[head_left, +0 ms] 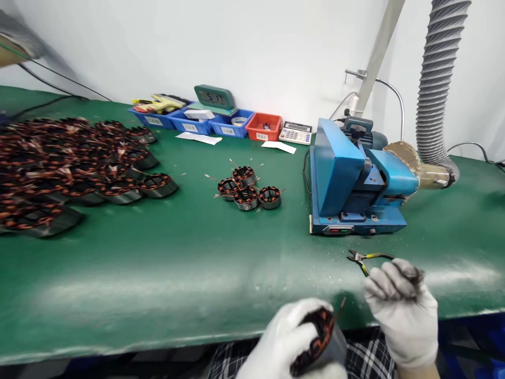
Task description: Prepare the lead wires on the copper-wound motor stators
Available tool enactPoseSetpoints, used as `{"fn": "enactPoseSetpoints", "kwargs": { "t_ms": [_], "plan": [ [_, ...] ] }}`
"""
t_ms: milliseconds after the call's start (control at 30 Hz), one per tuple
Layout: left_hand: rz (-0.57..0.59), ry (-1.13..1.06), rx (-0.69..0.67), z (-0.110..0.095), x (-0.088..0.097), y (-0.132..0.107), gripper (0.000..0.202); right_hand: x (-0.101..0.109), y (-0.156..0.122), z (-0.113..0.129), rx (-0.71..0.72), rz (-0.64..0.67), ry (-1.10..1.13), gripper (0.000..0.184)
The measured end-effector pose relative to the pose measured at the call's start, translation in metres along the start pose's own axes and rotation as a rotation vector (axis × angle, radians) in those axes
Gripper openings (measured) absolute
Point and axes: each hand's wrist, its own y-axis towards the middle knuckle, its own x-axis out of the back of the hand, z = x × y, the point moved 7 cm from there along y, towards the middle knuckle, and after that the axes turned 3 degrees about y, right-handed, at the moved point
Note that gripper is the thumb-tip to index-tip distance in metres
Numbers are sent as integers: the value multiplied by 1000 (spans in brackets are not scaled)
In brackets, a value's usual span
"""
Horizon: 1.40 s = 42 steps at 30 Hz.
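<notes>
In a white glove, my left hand (282, 342) grips a motor stator (330, 345) at the table's front edge, its fingers wrapped round the ring. Copper windings show inside the stator, which is tilted, and a thin lead wire sticks up from it. My right hand (402, 305), also gloved, is closed with its fingers curled and the fingertips darkened. Whatever those fingers hold, if anything, is hidden. Just beyond it, diagonal cutters (359, 257) with yellow-and-black handles lie on the green table (158, 273), jaws pointing left.
A blue machine (347, 179) with a grey hose (442, 79) stands at right. Several stators (246, 197) sit mid-table; a large group (79, 168) fills the left. Along the wall are blue bins (226, 129), a red bin (263, 126), a calculator (295, 132) and a clock (214, 97).
</notes>
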Motion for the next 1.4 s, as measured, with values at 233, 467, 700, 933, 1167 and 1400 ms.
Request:
{"fn": "enactPoseSetpoints", "kwargs": {
  "t_ms": [233, 467, 700, 933, 1167, 1400],
  "plan": [
    [-72, 646, 279, 33, 29, 12, 23, 58, -6, -47, -218, -92, -538, 18],
    [-43, 498, 141, 2, 47, -7, 64, 56, -7, -48, -270, -99, -894, 28],
    [38, 204, 2, 9, 20, 34, 78, 32, 15, -68, -251, -50, -595, 20],
    [-26, 249, 98, 15, 13, 27, 28, 51, -1, -7, 99, -290, -835, 19],
    [97, 306, 117, 16, 1, 35, 20, 57, -19, -38, 224, -105, -1397, 25],
    [163, 255, 49, 13, 4, 31, 24, 21, -23, -40, 558, 287, -1648, 34]
  ]
}}
